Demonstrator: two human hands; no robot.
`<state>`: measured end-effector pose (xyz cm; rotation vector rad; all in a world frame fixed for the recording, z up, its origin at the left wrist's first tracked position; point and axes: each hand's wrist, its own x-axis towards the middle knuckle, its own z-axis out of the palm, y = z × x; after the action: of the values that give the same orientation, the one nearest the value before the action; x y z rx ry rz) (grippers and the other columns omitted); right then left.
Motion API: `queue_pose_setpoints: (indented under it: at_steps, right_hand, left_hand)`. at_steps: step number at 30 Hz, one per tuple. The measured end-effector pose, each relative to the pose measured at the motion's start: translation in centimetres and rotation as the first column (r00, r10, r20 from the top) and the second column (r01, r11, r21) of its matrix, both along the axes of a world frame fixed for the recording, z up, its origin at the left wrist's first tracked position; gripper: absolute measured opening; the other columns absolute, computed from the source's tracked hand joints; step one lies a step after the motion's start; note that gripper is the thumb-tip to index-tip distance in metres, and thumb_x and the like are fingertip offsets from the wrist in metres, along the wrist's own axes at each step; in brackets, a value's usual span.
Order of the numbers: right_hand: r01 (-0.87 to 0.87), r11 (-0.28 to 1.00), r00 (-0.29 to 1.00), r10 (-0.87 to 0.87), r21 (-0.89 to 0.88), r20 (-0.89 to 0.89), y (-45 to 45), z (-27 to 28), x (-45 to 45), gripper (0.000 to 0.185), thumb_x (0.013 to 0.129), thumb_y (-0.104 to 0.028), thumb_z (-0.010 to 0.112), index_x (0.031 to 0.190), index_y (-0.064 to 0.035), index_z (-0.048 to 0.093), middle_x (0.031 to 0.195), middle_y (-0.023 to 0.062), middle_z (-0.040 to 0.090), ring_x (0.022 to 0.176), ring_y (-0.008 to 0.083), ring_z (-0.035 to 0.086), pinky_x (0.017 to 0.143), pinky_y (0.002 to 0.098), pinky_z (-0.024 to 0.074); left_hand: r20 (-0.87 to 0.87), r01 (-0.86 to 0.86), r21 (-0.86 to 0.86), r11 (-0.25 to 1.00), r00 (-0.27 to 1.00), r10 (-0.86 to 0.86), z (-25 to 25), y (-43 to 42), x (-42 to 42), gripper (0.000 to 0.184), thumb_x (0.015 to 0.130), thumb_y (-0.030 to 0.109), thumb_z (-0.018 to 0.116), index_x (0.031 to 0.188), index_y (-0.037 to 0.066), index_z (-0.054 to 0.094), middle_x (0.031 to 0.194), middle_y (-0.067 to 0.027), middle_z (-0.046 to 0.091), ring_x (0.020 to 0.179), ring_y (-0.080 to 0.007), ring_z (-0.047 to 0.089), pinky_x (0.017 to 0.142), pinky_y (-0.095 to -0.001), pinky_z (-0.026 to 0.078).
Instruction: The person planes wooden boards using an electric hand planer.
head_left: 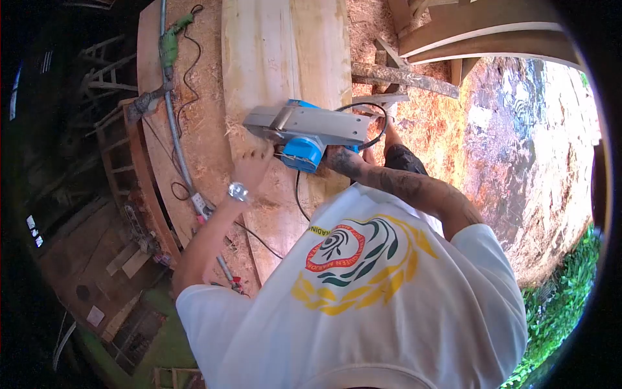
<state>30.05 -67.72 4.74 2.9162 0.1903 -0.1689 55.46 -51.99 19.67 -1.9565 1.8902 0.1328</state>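
Note:
A blue electric planer (302, 151) is tipped over above a wide pale board (283, 52), its grey metal sole (317, 123) facing up. My right hand (342, 160), at the end of a tattooed forearm, grips the planer at its right end. Beside the planer's left end is my left hand (253, 162), below it in view and smeared by motion; whether it touches the tool is unclear. A watch (238, 191) is on my left wrist. A black cord (299, 194) runs down from the planer over the wood.
On the left, a green power tool (169, 48) lies beside a long grey pipe (176, 123) and loose cords. A power strip (199, 205) sits near my left forearm. Curved timbers (479, 39) stand at upper right. Shavings cover the ground (447, 129); someone's bare leg (392, 134) shows beyond the board.

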Motion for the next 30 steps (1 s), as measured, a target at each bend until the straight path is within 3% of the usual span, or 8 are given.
queue_pose_setpoints:
  at_steps: [4,8,13,17,21,25,28,30]
  right_hand:
    - [-0.043,0.977,0.997,0.056,-0.209,0.054,-1.2,3.1,0.6,0.034,0.080,-0.021,0.065,0.101,0.0045,0.073,0.101,0.0174,0.073,0.086,0.0291,0.071,0.078,0.0420,0.0569]
    - [-0.070,0.983,0.997,0.075,-0.171,0.021,-1.4,2.3,-0.3,0.033,0.084,-0.017,0.061,0.110,0.0015,0.066,0.094,0.0157,0.072,0.081,0.0298,0.071,0.073,0.0421,0.0576]
    - [0.063,0.993,0.995,-0.055,0.100,-0.078,-0.9,0.3,-0.1,0.035,0.089,-0.013,0.057,0.122,-0.0023,0.058,0.084,0.0136,0.071,0.074,0.0305,0.072,0.066,0.0421,0.0584]
    - [0.075,0.857,0.986,0.013,0.511,-0.167,-4.1,7.6,2.9,0.033,0.092,-0.007,0.052,0.125,-0.0023,0.052,0.076,0.0144,0.068,0.071,0.0321,0.073,0.060,0.0431,0.0581]
    - [-0.059,0.840,0.997,0.074,0.539,-0.005,-6.3,11.0,4.7,0.039,0.087,-0.009,0.060,0.125,-0.0019,0.052,0.081,0.0132,0.071,0.069,0.0259,0.073,0.052,0.0390,0.0542]
    - [-0.170,0.823,0.981,0.191,0.542,0.018,-8.0,9.4,6.3,0.037,0.087,-0.015,0.064,0.121,-0.0035,0.056,0.086,0.0166,0.072,0.070,0.0297,0.074,0.053,0.0420,0.0558]
    - [-0.211,0.837,0.961,0.273,0.504,-0.050,-9.5,12.3,5.9,0.035,0.086,-0.015,0.063,0.120,-0.0044,0.058,0.086,0.0165,0.072,0.066,0.0299,0.073,0.050,0.0419,0.0547]
    - [-0.264,0.874,0.958,0.286,0.408,0.006,-9.4,10.7,5.4,0.037,0.087,-0.014,0.061,0.124,-0.0052,0.058,0.083,0.0156,0.071,0.063,0.0253,0.072,0.048,0.0414,0.0543]
  left_hand:
    - [-0.226,0.185,0.064,0.981,0.960,-0.167,-1.0,0.2,2.0,0.050,0.091,0.018,0.058,0.141,0.022,0.055,0.106,-0.0082,0.069,0.089,-0.0263,0.071,0.074,-0.0414,0.055]
    - [-0.086,-0.077,0.140,0.987,0.992,0.090,-0.9,-0.3,1.1,0.048,0.090,0.017,0.058,0.139,0.020,0.057,0.112,-0.0119,0.070,0.090,-0.0290,0.071,0.079,-0.0448,0.054]
    - [-0.018,-0.450,0.005,0.893,0.893,0.450,2.3,0.4,-2.6,0.040,0.092,0.023,0.063,0.131,0.013,0.059,0.101,-0.0152,0.071,0.089,-0.0344,0.071,0.073,-0.0495,0.055]
    - [-0.182,-0.843,-0.047,0.535,0.534,0.826,4.4,0.3,-4.4,0.042,0.095,0.027,0.061,0.134,0.011,0.056,0.108,-0.0177,0.071,0.092,-0.0408,0.070,0.078,-0.0546,0.055]
    - [-0.524,-0.926,-0.044,0.374,0.340,0.781,-7.6,4.6,-8.4,0.037,0.094,0.024,0.061,0.130,0.015,0.060,0.110,-0.0195,0.072,0.091,-0.0405,0.070,0.077,-0.0517,0.057]
    - [-0.652,-0.978,-0.117,0.170,0.205,0.730,-5.2,-0.1,-11.9,0.028,0.095,0.025,0.061,0.116,0.009,0.069,0.095,-0.0206,0.073,0.086,-0.0386,0.071,0.077,-0.0495,0.056]
    - [-0.763,-0.919,-0.386,-0.083,0.267,0.588,-2.9,-3.5,-7.3,0.022,0.094,0.024,0.062,0.104,0.007,0.073,0.092,-0.0208,0.073,0.086,-0.0380,0.071,0.078,-0.0471,0.056]
    - [-0.911,-0.961,-0.234,-0.146,0.164,0.379,0.4,-6.7,-4.4,0.018,0.088,0.017,0.066,0.099,0.006,0.075,0.096,-0.0223,0.073,0.091,-0.0381,0.072,0.082,-0.0455,0.056]
